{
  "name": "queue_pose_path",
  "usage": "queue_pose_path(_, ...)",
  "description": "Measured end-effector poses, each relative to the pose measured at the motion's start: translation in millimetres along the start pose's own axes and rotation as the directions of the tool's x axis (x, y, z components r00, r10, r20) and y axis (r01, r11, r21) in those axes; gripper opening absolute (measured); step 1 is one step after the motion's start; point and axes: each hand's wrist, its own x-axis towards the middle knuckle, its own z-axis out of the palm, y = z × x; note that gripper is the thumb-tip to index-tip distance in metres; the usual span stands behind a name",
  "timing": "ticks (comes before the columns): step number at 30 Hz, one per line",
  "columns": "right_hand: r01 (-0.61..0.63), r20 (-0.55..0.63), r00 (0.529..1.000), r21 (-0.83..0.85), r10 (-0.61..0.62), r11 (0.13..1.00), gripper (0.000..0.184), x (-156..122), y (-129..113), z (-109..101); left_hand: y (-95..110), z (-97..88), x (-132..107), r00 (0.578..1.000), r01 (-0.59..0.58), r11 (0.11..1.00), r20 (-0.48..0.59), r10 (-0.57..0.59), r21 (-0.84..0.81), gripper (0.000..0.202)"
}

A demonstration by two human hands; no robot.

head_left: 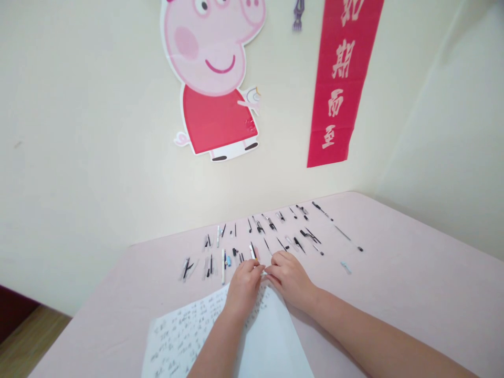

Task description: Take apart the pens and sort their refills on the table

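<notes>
My left hand (pixel 244 283) and my right hand (pixel 290 277) meet just beyond the top edge of a handwritten sheet of paper (pixel 189 331). Fingertips on both sides are pinched together around something small and pale, mostly hidden by the fingers. My left forearm crosses the paper. Just past the fingers lie a dark pen piece (pixel 253 249) with a pinkish part beside it and a thin black refill (pixel 268 246). A white pen barrel (pixel 223 266) and a light blue cap (pixel 229 260) rest left of my left hand.
Several taken-apart pens, with refills, caps and clear barrels, lie in two rough rows on the pink table (pixel 394 294). A light blue piece (pixel 345 267) is at the right. The wall behind carries a cartoon pig cutout (pixel 220 118) and a red banner (pixel 338 84).
</notes>
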Motion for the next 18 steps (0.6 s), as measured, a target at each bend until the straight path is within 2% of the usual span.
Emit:
queue_pose_path(3, -0.021, -0.011, 1.0, -0.002, 0.021, 1.0, 0.013, 0, 3, 0, 0, -3.1, 0, 0.999, 0.022, 0.999, -0.048, -0.021, 0.025, 0.027)
queue_pose_path(8, -0.108, -0.096, 0.989, 0.031, 0.11, 0.994, 0.01, 0, 16, 5, -4, -7.6, 0, 0.962, 0.149, 0.989, -0.228, -0.147, -0.006, 0.05)
queue_pose_path(10, -0.168, -0.124, 0.976, 0.089, 0.179, 0.982, 0.01, 0, 23, 9, -6, -7.5, -1, 0.934, 0.175, 0.984, -0.311, -0.176, -0.032, 0.05)
queue_pose_path(12, -0.243, -0.157, 0.949, 0.186, 0.273, 0.952, 0.01, 0, 28, 12, -8, -6.8, -2, 0.902, 0.199, 0.976, -0.372, -0.217, -0.088, 0.041)
queue_pose_path(14, -0.296, -0.171, 0.916, 0.322, 0.362, 0.899, 0.012, 1, 29, 14, -10, -5.7, -2, 0.89, 0.234, 0.957, -0.359, -0.282, -0.171, 0.03)
queue_pose_path(15, -0.306, -0.157, 0.905, 0.403, 0.394, 0.863, 0.013, 1, 27, 15, -11, -5.2, -3, 0.897, 0.247, 0.945, -0.318, -0.307, -0.214, 0.026)
queue_pose_path(18, -0.286, -0.04, 0.914, 0.643, 0.404, 0.711, 0.013, 1, 17, 14, -13, -3.7, -3, 0.95, 0.228, 0.916, -0.132, -0.283, -0.33, 0.024)
